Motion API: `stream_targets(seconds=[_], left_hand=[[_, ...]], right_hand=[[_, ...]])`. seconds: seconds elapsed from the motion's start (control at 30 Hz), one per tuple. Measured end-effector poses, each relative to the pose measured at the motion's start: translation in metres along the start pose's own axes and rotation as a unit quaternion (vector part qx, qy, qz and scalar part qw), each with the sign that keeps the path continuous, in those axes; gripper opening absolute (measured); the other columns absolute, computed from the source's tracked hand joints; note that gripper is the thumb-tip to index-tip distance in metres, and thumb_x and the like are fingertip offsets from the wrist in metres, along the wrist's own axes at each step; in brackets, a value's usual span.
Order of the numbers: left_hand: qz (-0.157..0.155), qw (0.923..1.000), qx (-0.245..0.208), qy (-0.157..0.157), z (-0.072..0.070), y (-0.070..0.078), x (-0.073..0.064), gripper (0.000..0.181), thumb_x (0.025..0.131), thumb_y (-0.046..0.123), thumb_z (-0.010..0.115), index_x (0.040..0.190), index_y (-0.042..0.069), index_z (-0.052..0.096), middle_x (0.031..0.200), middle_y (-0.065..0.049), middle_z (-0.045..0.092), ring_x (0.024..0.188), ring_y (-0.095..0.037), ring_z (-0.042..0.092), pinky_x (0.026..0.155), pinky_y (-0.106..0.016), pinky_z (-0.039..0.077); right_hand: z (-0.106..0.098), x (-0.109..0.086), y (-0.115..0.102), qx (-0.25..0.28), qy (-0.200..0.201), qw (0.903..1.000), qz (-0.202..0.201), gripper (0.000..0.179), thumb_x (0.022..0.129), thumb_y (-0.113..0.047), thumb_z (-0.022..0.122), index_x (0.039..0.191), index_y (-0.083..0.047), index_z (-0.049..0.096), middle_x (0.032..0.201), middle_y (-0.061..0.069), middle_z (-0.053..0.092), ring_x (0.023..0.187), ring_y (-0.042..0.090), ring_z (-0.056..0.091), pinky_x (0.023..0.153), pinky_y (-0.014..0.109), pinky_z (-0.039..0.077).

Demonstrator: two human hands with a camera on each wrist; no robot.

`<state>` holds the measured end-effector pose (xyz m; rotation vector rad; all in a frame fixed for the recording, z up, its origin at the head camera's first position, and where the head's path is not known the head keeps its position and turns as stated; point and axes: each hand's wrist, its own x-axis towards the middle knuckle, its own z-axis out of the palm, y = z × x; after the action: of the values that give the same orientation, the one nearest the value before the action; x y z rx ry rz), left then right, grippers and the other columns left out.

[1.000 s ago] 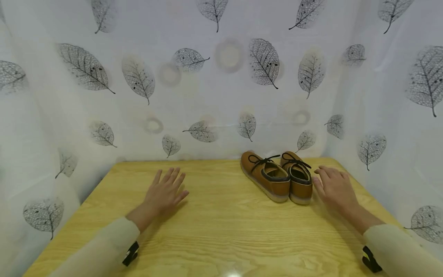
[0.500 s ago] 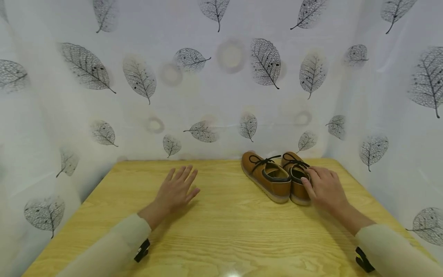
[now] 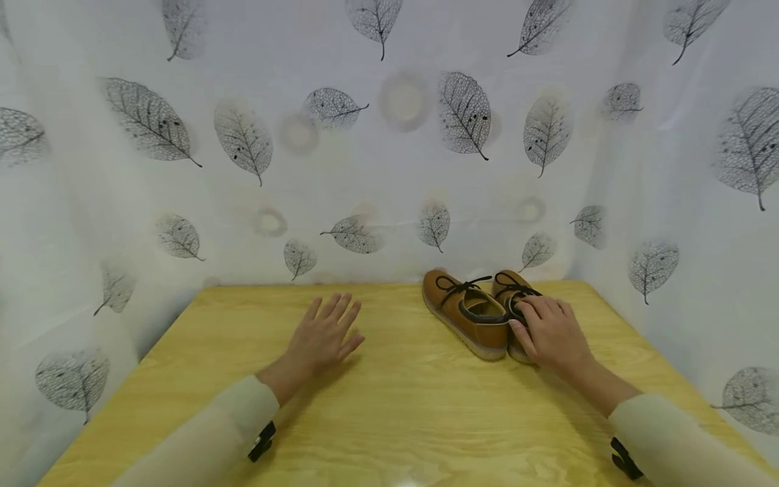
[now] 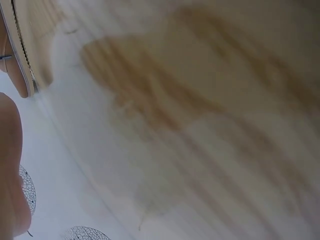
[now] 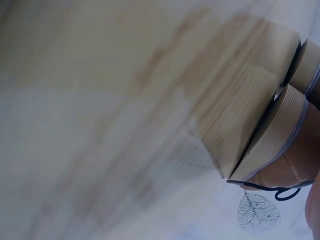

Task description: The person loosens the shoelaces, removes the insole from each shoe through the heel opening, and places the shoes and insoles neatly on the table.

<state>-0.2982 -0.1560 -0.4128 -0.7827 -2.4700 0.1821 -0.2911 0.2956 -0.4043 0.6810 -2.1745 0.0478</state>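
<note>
Two brown lace-up shoes with black laces and pale soles stand side by side, toes away, at the table's back right. The left shoe point(image 3: 489, 333) is in plain sight. Over the heel and opening of the right shoe point(image 3: 505, 279) lies my right hand point(image 3: 552, 333), fingers loosely bent; whether they touch it I cannot tell. My left hand point(image 3: 322, 338) is spread palm down over the table, left of the shoes, holding nothing. The right wrist view shows the near shoe's ridged sole point(image 5: 275, 135) beside the hand's edge. In the left wrist view, part of a shoe point(image 4: 17, 70) shows at the upper left.
Both hands are over a light wood-grain table point(image 3: 389, 399). A white curtain point(image 3: 377, 169) printed with grey leaves hangs behind it and along both sides. Dark straps point(image 3: 262, 443) are visible under the pale sleeves point(image 3: 207, 433).
My right hand has moved left, from beside the right shoe to over it. My left hand has shifted right toward the shoes. The shoes stand where they were.
</note>
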Motion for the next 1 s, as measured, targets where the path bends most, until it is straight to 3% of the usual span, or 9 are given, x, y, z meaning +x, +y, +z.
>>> stream_targets(seconds=[0.13,0.43,0.63,1.0], left_hand=[[-0.005,0.9999,-0.004,-0.014,0.0,0.005,-0.002,0.065,0.099,0.051,0.049,0.149,0.01,0.046,0.153,-0.014,0.045,0.141,-0.033,0.043,0.115,-0.058,0.029],[0.003,0.9993,-0.017,-0.033,0.002,0.017,0.007,0.065,0.101,0.052,0.044,0.152,0.011,0.042,0.157,-0.012,0.04,0.146,-0.031,0.037,0.117,-0.057,0.027],[0.006,0.9996,-0.016,-0.022,0.001,0.019,0.019,0.066,0.102,0.053,0.043,0.153,0.011,0.041,0.159,-0.011,0.038,0.147,-0.03,0.036,0.118,-0.056,0.024],[0.006,0.9985,-0.026,-0.047,0.002,0.028,0.025,0.066,0.102,0.053,0.041,0.154,0.012,0.038,0.16,-0.011,0.035,0.149,-0.03,0.032,0.12,-0.055,0.019]], right_hand=[[0.004,0.001,-0.007,0.003,0.01,0.9998,-0.018,0.061,0.107,-0.046,0.029,0.107,0.002,0.066,0.108,0.021,0.064,0.102,0.041,0.059,0.086,0.058,0.043],[0.007,0.001,-0.008,0.021,0.013,0.9997,0.002,0.05,0.105,-0.039,0.039,0.108,0.003,0.065,0.11,0.022,0.064,0.104,0.042,0.059,0.087,0.058,0.044],[0.006,0.01,-0.007,0.026,0.016,0.9995,0.0,0.044,0.102,-0.035,0.044,0.109,0.002,0.066,0.11,0.021,0.063,0.104,0.042,0.058,0.086,0.057,0.044],[0.01,0.014,-0.016,0.03,0.017,0.9991,-0.026,0.051,0.105,-0.038,0.038,0.106,0.004,0.066,0.104,0.021,0.063,0.1,0.04,0.058,0.088,0.055,0.044]])
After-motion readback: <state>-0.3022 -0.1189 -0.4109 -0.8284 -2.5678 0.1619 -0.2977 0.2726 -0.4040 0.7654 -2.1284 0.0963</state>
